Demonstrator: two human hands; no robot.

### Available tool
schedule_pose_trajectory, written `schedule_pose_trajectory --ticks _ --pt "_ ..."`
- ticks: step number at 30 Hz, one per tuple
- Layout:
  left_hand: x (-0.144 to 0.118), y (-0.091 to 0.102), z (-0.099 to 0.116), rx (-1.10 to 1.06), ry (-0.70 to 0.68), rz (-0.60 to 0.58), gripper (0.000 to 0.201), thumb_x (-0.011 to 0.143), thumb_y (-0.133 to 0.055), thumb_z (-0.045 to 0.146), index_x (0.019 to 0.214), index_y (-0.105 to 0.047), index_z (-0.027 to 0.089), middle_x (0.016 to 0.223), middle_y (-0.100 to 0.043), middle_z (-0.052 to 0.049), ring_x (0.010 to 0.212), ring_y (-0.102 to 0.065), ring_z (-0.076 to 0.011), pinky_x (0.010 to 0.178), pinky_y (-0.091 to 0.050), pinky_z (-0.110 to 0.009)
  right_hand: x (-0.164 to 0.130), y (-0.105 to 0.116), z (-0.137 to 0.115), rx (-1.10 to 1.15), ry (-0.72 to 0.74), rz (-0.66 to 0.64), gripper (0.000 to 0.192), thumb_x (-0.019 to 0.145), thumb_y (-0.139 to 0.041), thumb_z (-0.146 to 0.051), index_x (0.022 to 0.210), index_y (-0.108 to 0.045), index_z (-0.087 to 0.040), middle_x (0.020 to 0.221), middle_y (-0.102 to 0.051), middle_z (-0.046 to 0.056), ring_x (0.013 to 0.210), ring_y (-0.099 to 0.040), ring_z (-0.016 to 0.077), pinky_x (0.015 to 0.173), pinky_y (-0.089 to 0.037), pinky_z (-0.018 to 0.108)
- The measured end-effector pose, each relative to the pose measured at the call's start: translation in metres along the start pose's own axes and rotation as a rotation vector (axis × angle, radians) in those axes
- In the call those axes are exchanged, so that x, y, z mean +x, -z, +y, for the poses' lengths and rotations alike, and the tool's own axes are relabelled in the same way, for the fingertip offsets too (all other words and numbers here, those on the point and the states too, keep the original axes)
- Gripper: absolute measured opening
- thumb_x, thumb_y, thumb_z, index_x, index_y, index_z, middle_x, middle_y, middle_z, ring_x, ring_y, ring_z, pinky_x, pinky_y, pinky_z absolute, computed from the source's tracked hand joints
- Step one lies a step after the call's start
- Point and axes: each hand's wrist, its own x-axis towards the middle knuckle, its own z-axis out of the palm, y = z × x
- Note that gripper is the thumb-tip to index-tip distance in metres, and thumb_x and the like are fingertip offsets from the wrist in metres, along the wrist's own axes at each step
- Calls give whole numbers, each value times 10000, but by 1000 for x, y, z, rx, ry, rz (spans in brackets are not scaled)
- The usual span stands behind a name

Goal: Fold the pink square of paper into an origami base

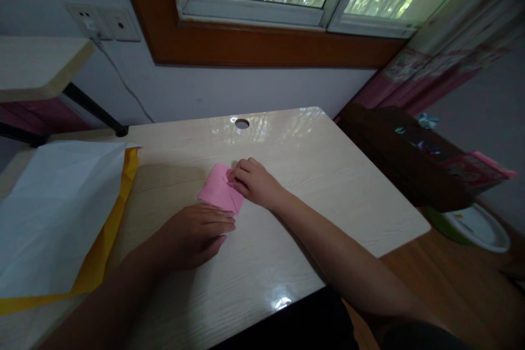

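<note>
Pink paper (219, 188), folded, lay flat on the desk (328, 186), just nearer than the cable hole (241, 123). Right hand (254, 181) pressed its right edge, fingertips curled together on the fold. Left hand (197, 232) lay flat, fingers together, touching its near corner. Long axis ran diagonally between the hands.

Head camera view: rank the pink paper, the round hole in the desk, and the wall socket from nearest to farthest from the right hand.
From the right hand:
1. Pink paper, under its fingertips, on the hand's left.
2. Round hole, farther back on the desk, near the wall.
3. Wall socket, far left, up on the wall.
</note>
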Motion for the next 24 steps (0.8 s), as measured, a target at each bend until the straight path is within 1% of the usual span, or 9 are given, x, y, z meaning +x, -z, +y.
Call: schedule_pose_trajectory --ticks 2,4,6,9,10,12,14,19,24 --pt "-3 1 -3 20 -7 110 274 937 -561 178 1171 -693 226 1068 -785 -58 981 -742 -194 880 -597 -353 0 0 1 17 2 2 200 1040 -530 -362 1063 -666 -218 1029 -632 83 962 -521 226 880 -401 367" --pt "-4 4 -10 87 51 233 237 947 -541 171 1120 -695 223 991 -774 -53 881 -723 -184 798 -582 -337 0 -1 1 30 1 2 198 1041 -528 -362 1064 -664 -219 1028 -631 81 964 -526 223 883 -401 364" --pt "-6 6 -19 171 225 330 238 972 -517 182 1136 -687 207 966 -746 -62 855 -686 -187 785 -559 -338 1 -1 2 35 -3 -1 195 1040 -528 -360 1057 -661 -218 1023 -628 83 965 -530 224 881 -400 364" --pt "-10 9 -37 232 471 446 251 1006 -479 255 1156 -673 202 999 -712 -70 935 -652 -217 875 -524 -385 1 -1 3 35 -10 -10 197 1037 -529 -362 1046 -658 -213 1016 -623 87 960 -530 226 871 -398 364" --pt "-12 9 -42 238 552 456 272 1007 -476 283 1189 -661 200 963 -697 -60 905 -640 -219 855 -518 -388 1 0 3 34 -11 -15 203 1037 -527 -368 1044 -658 -211 1015 -621 88 955 -529 226 866 -399 363" --pt "-14 8 -48 207 653 419 324 1001 -488 338 1254 -637 200 903 -676 -36 843 -615 -216 813 -510 -384 0 2 2 35 -14 -28 223 1035 -530 -392 1050 -657 -209 1020 -619 90 949 -528 225 859 -401 361" --pt "-15 7 -50 160 670 381 355 995 -505 359 1287 -623 194 898 -673 -29 841 -598 -215 806 -500 -378 0 4 2 39 -12 -38 243 1027 -544 -421 1061 -654 -208 1033 -620 93 952 -531 227 856 -405 361" --pt "-11 7 -41 87 583 325 378 997 -514 340 1331 -605 187 903 -672 -34 857 -581 -210 805 -497 -359 -1 4 3 49 -6 -36 267 1012 -567 -458 1059 -641 -205 1054 -626 97 966 -541 231 864 -416 366" --pt "-9 7 -33 55 500 327 368 998 -517 320 1335 -617 208 921 -674 -44 867 -593 -207 776 -506 -343 -2 1 5 53 -3 -28 275 991 -601 -470 1075 -646 -211 1066 -627 102 974 -544 238 870 -420 376"
